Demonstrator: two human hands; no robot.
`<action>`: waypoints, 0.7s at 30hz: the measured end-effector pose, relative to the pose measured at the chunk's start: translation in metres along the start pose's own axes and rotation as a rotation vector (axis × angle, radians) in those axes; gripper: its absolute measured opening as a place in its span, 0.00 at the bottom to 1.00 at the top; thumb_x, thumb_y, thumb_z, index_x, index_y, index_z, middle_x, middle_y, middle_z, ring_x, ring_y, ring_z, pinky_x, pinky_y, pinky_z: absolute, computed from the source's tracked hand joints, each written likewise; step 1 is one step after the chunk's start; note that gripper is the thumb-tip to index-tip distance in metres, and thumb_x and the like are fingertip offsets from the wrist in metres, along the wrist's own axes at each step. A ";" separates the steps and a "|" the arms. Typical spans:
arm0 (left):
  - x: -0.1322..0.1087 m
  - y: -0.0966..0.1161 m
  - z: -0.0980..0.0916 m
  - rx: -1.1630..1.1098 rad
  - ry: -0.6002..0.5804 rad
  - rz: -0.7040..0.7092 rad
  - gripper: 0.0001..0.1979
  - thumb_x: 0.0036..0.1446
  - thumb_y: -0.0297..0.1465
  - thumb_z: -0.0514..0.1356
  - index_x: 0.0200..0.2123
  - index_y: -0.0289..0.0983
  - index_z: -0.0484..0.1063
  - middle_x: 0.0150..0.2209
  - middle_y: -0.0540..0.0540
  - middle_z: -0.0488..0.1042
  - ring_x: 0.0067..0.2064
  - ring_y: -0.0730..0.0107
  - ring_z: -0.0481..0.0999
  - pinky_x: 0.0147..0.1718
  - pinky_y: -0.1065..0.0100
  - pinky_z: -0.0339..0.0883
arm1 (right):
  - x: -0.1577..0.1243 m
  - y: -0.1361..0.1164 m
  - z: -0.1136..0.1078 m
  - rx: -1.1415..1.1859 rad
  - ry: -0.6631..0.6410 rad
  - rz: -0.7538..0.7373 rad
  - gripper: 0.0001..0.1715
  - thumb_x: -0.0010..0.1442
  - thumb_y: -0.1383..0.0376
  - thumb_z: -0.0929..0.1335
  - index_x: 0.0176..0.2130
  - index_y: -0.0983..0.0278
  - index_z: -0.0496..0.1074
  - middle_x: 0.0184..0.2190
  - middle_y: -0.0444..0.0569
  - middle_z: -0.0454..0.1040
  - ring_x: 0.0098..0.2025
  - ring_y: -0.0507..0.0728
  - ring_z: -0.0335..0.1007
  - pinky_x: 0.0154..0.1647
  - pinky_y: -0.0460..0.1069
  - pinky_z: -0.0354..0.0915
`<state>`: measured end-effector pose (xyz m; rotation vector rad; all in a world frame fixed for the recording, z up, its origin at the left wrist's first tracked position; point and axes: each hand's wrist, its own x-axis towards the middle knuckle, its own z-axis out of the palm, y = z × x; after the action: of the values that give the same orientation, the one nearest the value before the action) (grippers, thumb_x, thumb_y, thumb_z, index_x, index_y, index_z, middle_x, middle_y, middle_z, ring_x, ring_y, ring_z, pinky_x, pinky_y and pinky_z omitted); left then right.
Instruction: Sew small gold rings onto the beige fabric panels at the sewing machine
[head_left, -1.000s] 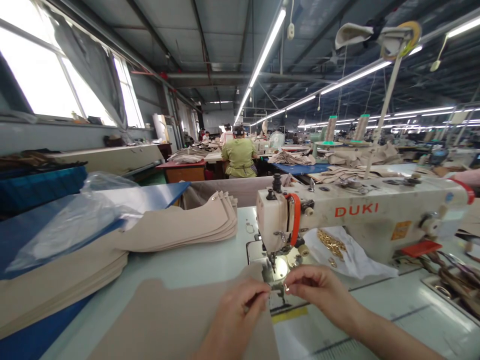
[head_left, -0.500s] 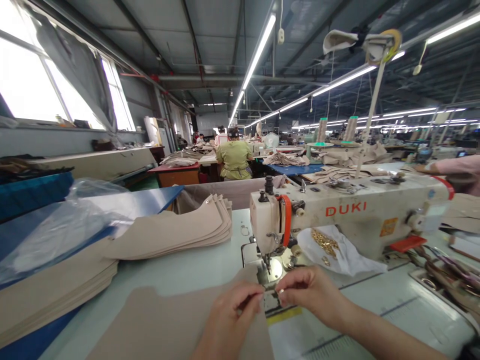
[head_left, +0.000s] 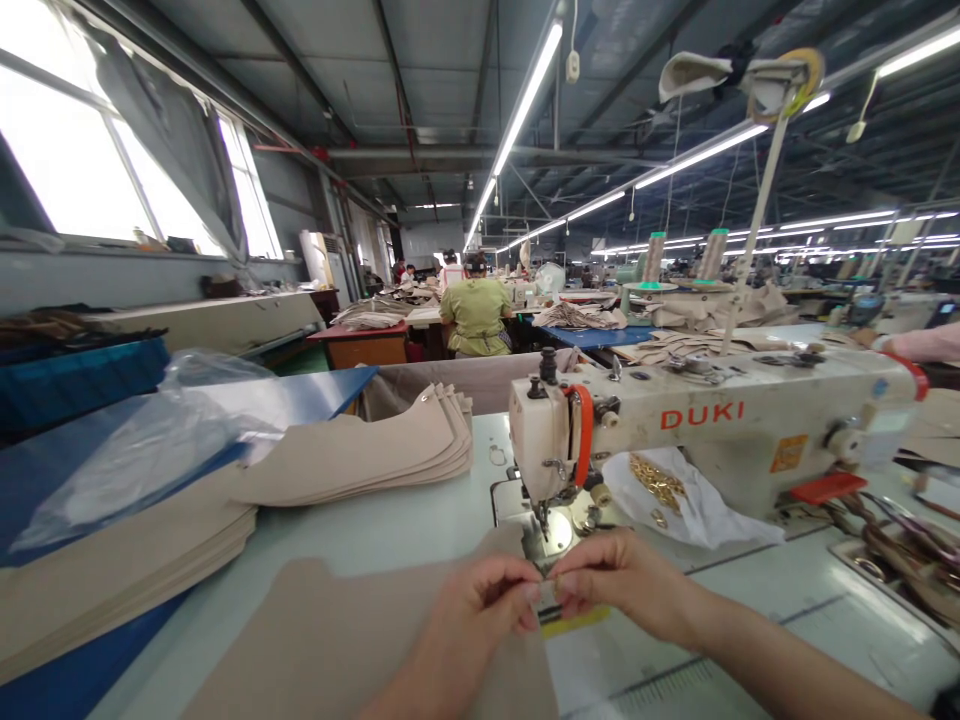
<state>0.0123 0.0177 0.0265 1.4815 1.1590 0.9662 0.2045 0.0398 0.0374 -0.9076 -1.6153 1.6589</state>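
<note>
My left hand (head_left: 487, 610) pinches a small pale strip (head_left: 548, 592) just in front of the sewing machine's needle area. From the other side, my right hand (head_left: 622, 585) closes on a small gold-coloured metal piece (head_left: 556, 586) at the strip's end, and the fingertips of both hands nearly meet. Under my left hand and forearm lies a flat beige panel (head_left: 322, 640). The white sewing machine (head_left: 547, 430) stands right behind my hands. On its bed, a white cloth (head_left: 712, 515) holds a heap of gold metal pieces (head_left: 656, 482).
Stacked beige panels (head_left: 367, 450) lie at the left, beside clear plastic (head_left: 165, 440) on a blue surface. Scissors and straps (head_left: 892, 560) are at the right. A person in a green top (head_left: 477, 312) sits further ahead; another person's pink sleeve (head_left: 926, 343) shows at right.
My hands have come closer together, and the strip and gold piece now meet between their fingertips. The whole view has shifted slightly. The pink-sleeved arm at the right shows less.
</note>
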 end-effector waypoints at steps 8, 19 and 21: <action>0.002 0.000 -0.004 -0.242 -0.140 -0.146 0.19 0.37 0.43 0.69 0.25 0.33 0.73 0.17 0.51 0.72 0.19 0.76 0.68 0.23 0.72 0.62 | 0.003 -0.005 0.000 0.162 -0.037 0.139 0.18 0.38 0.62 0.78 0.29 0.66 0.74 0.23 0.43 0.75 0.24 0.49 0.70 0.29 0.45 0.65; 0.006 -0.002 -0.003 -0.288 -0.053 -0.080 0.19 0.37 0.39 0.70 0.27 0.35 0.67 0.19 0.53 0.72 0.19 0.77 0.69 0.21 0.74 0.63 | 0.018 0.016 0.014 0.053 0.062 0.011 0.16 0.41 0.58 0.76 0.25 0.65 0.71 0.21 0.41 0.71 0.24 0.50 0.68 0.30 0.46 0.65; 0.006 0.000 -0.005 -0.316 -0.020 -0.105 0.18 0.39 0.40 0.68 0.27 0.36 0.67 0.19 0.54 0.73 0.19 0.76 0.70 0.20 0.74 0.63 | 0.023 0.017 0.015 0.059 0.045 0.013 0.17 0.41 0.57 0.75 0.26 0.65 0.70 0.21 0.41 0.71 0.24 0.50 0.68 0.31 0.47 0.66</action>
<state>0.0085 0.0248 0.0277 1.1645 1.0060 1.0084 0.1800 0.0502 0.0193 -0.9213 -1.5259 1.6741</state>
